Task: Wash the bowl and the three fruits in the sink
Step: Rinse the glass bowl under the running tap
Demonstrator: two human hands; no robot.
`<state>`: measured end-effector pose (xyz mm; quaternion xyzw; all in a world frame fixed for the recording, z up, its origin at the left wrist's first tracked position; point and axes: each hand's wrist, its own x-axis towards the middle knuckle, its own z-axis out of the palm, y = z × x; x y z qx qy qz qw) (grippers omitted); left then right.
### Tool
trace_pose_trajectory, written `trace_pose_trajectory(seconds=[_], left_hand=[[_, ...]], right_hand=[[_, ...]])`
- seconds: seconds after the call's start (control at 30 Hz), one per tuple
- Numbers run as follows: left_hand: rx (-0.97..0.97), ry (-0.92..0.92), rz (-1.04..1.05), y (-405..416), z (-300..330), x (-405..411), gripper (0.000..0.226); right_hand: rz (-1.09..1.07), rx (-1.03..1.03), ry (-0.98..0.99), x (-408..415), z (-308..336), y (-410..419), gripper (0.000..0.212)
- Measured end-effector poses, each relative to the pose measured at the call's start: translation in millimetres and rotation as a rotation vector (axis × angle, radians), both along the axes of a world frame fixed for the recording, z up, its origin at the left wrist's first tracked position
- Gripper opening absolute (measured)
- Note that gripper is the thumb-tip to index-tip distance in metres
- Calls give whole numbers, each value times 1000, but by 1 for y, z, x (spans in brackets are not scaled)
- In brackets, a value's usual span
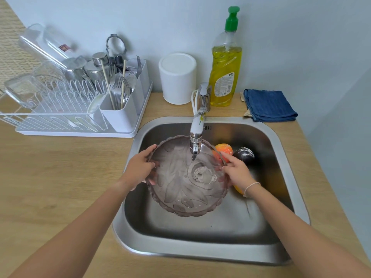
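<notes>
Bowl (186, 177) under tap (195, 145) in sink (220, 251) | left grip (140, 167) and right grip (237, 170) clasp its rim | two fruits (224, 150), perhaps a third, near sink's far-right corner

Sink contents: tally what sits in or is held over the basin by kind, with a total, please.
Bowl: 1, the clear patterned bowl, gripped at its rim by the left hand and right hand.
Fruits: 3, the orange-red fruit, the dark fruit and a yellow fruit, mostly hidden.
Total: 4
</notes>
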<state>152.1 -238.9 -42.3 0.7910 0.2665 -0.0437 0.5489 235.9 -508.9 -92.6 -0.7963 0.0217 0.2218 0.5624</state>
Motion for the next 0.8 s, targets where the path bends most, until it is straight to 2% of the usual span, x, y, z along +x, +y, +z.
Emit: trace_pose_trajectory(seconds=[0.13,0.23,0.43,0.63,0.8], left_hand=[[-228,80,44,-13,-11,-2,68],[-272,63,43,-21,-19,-3,72],[-151,-47,24,-26,-26,-4,71],[-39,-187,6,-21,-32,-11,76],[-24,-266,-19,-19,-39,-19,74]], right_hand=[[63,-107,-112,15,23,-13,54],[86,-135,-199,18,37,-19,55],[105,-118,-371,6,45,-22,58],[98,-86,-424,-7,31,-22,63],[95,-122,-478,-11,16,-26,80]])
